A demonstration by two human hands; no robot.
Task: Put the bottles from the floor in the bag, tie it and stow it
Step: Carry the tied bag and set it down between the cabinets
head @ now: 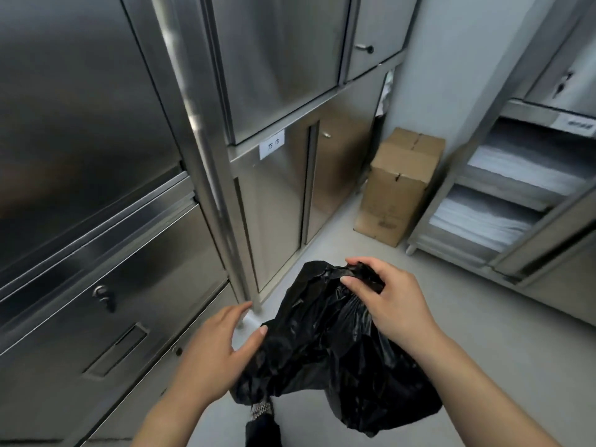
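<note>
1. The right hand (392, 304) is closed around the gathered neck of the black bag (325, 356), thumb and fingers pinching the bunched plastic at the bag's top.
2. The left hand (222, 346) is spread wide, fingers apart, its thumb touching the bag's near side just below and to the left of the right hand; it holds nothing.
3. The bag hangs under the right hand, full-looking and lumpy. Its contents are hidden by the plastic, so I cannot tell whether bottles are inside.
4. No bottles show on the floor (451, 301) around the hands, which suggests the loading step is finished.
5. The neck looks bunched but no finished knot is visible, so I judge tying to be in progress or just starting.
6. Stowing is left. Beyond the left hand stand steel cabinets (277, 195) with shut doors; farther out past the right hand are a cardboard box (400, 188) and open shelving (516, 195).
</note>
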